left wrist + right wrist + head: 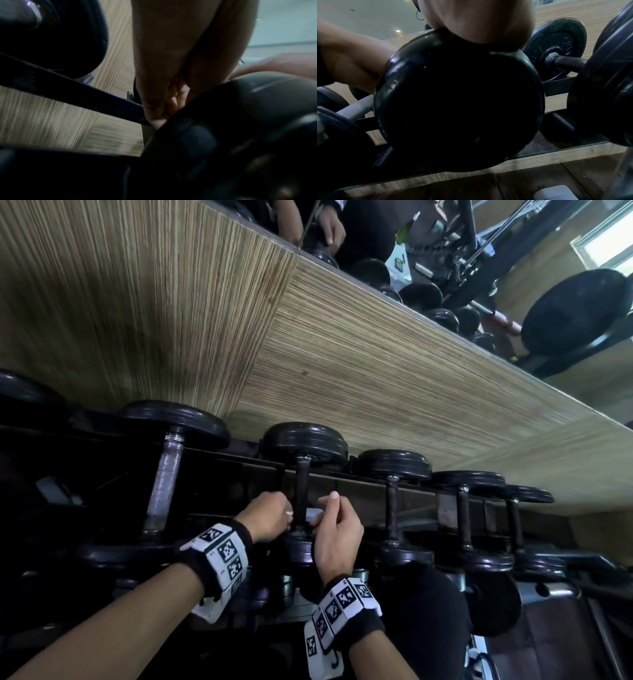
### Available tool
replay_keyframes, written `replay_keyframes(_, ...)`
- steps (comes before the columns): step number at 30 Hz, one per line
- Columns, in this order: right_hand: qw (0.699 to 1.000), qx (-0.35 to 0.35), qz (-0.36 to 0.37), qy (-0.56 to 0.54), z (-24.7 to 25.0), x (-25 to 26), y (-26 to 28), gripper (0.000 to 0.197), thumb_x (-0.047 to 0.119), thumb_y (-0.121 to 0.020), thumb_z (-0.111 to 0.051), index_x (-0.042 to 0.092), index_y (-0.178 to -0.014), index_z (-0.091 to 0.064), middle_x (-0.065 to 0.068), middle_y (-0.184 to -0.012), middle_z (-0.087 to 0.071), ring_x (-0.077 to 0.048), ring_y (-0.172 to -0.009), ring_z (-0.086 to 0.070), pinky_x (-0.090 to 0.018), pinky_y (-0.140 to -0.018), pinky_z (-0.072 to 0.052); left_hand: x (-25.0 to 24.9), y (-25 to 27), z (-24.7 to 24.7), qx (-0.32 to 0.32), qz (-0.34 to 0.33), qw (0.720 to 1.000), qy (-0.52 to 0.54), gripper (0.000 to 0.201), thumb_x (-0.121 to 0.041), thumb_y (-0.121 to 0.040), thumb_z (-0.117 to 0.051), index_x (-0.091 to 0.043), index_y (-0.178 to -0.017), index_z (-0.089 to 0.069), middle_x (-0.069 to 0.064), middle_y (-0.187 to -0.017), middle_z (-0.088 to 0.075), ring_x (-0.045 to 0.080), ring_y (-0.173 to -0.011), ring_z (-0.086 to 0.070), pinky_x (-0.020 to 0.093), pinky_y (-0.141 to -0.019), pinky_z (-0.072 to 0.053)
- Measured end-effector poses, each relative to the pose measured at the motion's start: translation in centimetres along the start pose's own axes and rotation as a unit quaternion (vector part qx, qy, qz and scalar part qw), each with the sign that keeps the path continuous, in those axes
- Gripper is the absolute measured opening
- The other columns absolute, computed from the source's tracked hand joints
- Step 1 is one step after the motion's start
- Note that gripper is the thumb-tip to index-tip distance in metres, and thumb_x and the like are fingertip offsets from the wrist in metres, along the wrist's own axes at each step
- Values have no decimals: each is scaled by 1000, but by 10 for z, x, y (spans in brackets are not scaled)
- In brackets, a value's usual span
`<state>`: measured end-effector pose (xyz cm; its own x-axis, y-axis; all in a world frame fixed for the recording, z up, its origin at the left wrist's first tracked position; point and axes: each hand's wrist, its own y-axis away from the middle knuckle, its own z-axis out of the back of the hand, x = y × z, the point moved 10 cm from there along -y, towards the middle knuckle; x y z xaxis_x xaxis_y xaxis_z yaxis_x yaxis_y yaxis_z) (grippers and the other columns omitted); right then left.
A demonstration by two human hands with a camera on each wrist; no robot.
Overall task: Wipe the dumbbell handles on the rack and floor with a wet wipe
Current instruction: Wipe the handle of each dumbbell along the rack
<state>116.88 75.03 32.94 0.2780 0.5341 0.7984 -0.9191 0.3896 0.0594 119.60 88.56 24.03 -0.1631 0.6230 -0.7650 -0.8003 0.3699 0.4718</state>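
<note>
White, crumpled wet wipe (313,516) pinched in the right hand (337,534) at lower centre, left hand (269,520) curled opposite, both on the thin dark dumbbell handle (301,491). Farther right, three handles on the black metal rack (424,491) probably wait.

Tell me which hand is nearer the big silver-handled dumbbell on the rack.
Left. The left hand sits between the silver-handled dumbbell and the dark handle being worked; the right hand is on that handle's far side.
</note>
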Motion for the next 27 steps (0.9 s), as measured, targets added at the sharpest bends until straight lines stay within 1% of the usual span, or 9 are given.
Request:
replay_keyframes(3, 1000, 0, -2, -1, 0, 0, 0, 35, 39, -104, -44, 26, -80, -65, -3, -60, -66, -10, -55, -62, -32, -61, -52, 3, -16, 18, -67, -12, 992, 107, 21, -1, -90, -59, -11, -75, -70, 8, -79, -73, 24, -84, -70, 31, -79, -55)
replay_keyframes(6, 1000, 4, -9, 1, -1, -3, 0, 34, 40, -104, -44, 26, -81, -66, -3, -60, -66, -10, -55, -62, -33, -61, -53, 10, -25, 40, -168, 11, 949, 265, 26, 8, -93, -54, 3, -114, -68, 11, -96, -69, 24, -81, -66, 31, -79, -57)
replay_keyframes(8, 1000, 5, -10, 1, -1, -3, 0, 35, 41, -103, -44, 27, -81, -66, -3, -61, -66, -11, -55, -62, -36, -62, -54, 6, -31, 44, -180, 21, 934, 309, 31, 11, -95, -49, 6, -123, -62, 12, -105, -65, 22, -82, -63, 17, -71, -55)
replay_keyframes(10, 1000, 7, -10, -1, -2, -4, 0, 35, 41, -103, -44, 27, -81, -66, -2, -61, -66, -10, -55, -62, -36, -62, -54, 2, -36, 46, -178, 27, 938, 296, 33, 10, -96, -47, 5, -126, -61, 15, -111, -65, 23, -86, -63, 22, -78, -55)
replay_keyframes(12, 1000, 8, -9, -5, -2, -4, -1, 34, 40, -103, -44, 26, -81, -66, -2, -60, -65, -10, -55, -61, -34, -62, -53, 3, -33, 45, -169, 34, 951, 255, 30, 6, -97, -48, 1, -121, -66, 15, -110, -68, 25, -91, -66, 29, -85, -53)
replay_keyframes(14, 1000, 10, -7, -7, -2, -5, -1, 34, 40, -103, -45, 25, -81, -67, -3, -59, -65, -9, -54, -60, -32, -60, -52, 1, -22, 36, -122, 28, 979, 163, 24, 2, -93, -51, -6, -92, -74, 11, -89, -71, 30, -88, -69, 29, -78, -52)
replay_keyframes(16, 1000, 11, -5, -11, -2, -5, -1, 34, 40, -103, -45, 25, -81, -66, -3, -59, -65, -8, -54, -59, -31, -60, -51, -2, -8, 12, -35, 25, 997, 66, 29, -3, -87, -54, -17, -64, -64, 5, -76, -68, 26, -82, -67, 26, -69, -46)
replay_keyframes(18, 1000, 12, -5, -12, -3, -5, -1, 34, 40, -103, -45, 26, -80, -66, -3, -60, -65, -9, -56, -60, -33, -62, -52, 1, 0, -4, 9, 38, 998, 47, 33, -6, -87, -57, -24, -58, -58, 4, -80, -69, 20, -82, -64, 24, -68, -44)
replay_keyframes(27, 1000, 10, -8, -7, -2, -4, -1, 34, 40, -103, -46, 26, -80, -66, -1, -60, -65, -7, -53, -58, -36, -62, -53, 3, -25, 53, -196, 52, 943, 263, 36, 0, -93, -53, -27, -75, -66, 9, -88, -69, 32, -89, -68, 37, -88, -53)
